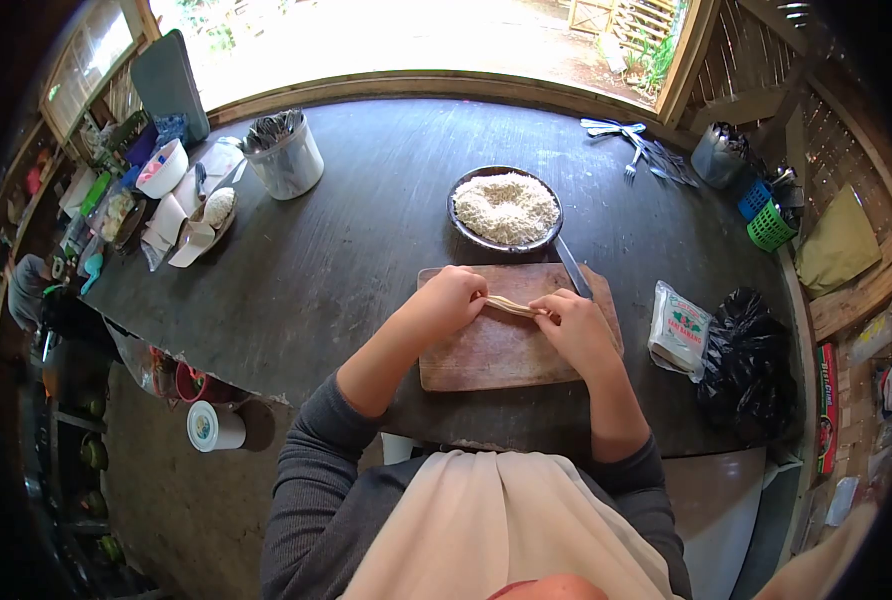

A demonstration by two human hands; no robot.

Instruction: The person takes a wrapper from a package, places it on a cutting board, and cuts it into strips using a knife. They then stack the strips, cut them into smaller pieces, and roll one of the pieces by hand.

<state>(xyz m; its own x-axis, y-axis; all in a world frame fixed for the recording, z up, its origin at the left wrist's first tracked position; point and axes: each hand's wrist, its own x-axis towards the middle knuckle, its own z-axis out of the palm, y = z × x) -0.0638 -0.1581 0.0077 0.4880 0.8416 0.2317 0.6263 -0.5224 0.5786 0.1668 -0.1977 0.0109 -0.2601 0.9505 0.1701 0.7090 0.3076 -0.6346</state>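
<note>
Over the wooden cutting board, a pale, layered strip that looks like dough is stretched between my two hands. My left hand pinches its left end. The fingers of my right hand are closed on the other end. Just behind the board stands a dark-rimmed bowl of white, floury crumbs with a hollow in the middle. A knife lies to the right of the bowl, its blade reaching over the board's upper right corner.
Right of the board are a printed plastic packet and a black plastic bag. Forks and knives lie at the back right. A cutlery bucket and a plate occupy the left. A lidded white tub sits below the table's edge.
</note>
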